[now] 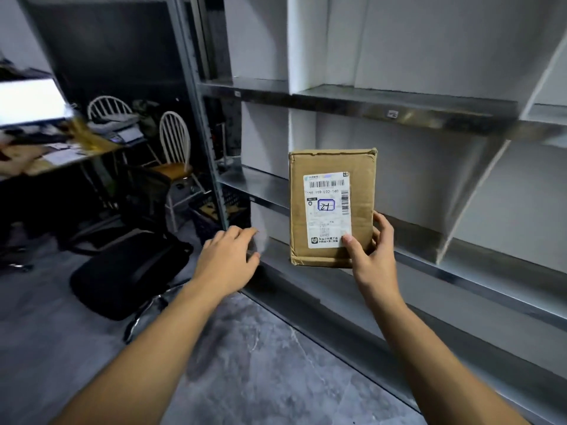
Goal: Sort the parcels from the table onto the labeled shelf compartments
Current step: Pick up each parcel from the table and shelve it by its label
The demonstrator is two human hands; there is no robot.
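Note:
A flat brown cardboard parcel [360, 182] stands upright in the air before the metal shelf unit [408, 113]. Its white shipping label faces me, with a handwritten number circled in blue. My right hand [372, 256] grips the parcel's lower right corner, thumb on the label. My left hand [228, 259] hovers to the parcel's left, near the shelf's corner post, fingers loosely apart and holding nothing. The shelf compartments in view are bare, split by white dividers, with small tags on the shelf edges.
A black office chair [129, 271] lies tipped on the grey floor at the left. Behind it stand a cluttered table [61, 154], two white spindle-back chairs [173, 139] and a dark crate [211, 216] by the shelf post.

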